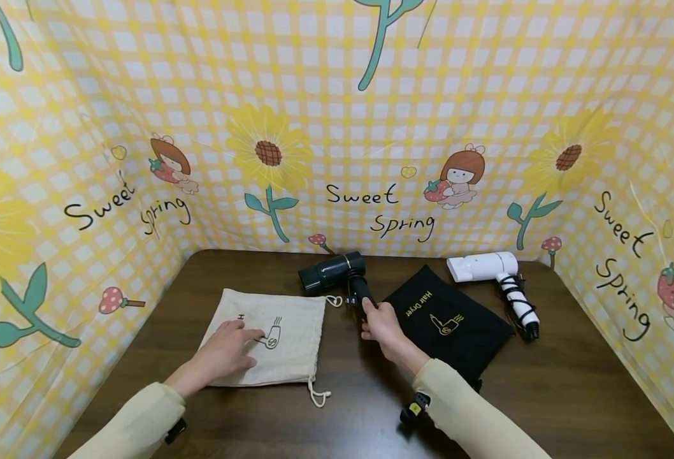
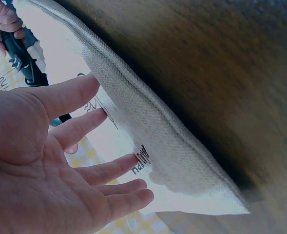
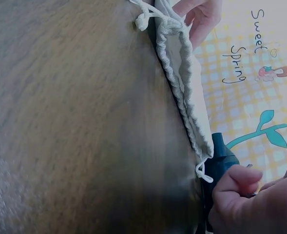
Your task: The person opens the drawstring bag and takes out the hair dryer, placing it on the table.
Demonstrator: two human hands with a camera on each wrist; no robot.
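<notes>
A beige drawstring pouch (image 1: 293, 360), printed with a hair dryer drawing, lies flat at the left of the table. On its printed face rests my left hand (image 1: 222, 354), fingers spread; the left wrist view shows these fingers (image 2: 109, 168) nearly straight over the cloth. My right hand (image 1: 385, 328) grips the handle of a dark hair dryer (image 1: 332, 271), whose nozzle points left behind the pouch. In the right wrist view the pouch's gathered mouth (image 3: 187, 92) gapes slightly, facing the right-hand side. Part of the dryer's handle is hidden by my right hand.
Right of the dark dryer lies a black pouch (image 1: 457, 325) lettered "Hair Dryer". A white hair dryer (image 1: 480, 266) with its black cord wound round the handle lies at the back right. Yellow checked cloth (image 1: 337, 127) walls in the brown table (image 1: 360, 408) at back and sides.
</notes>
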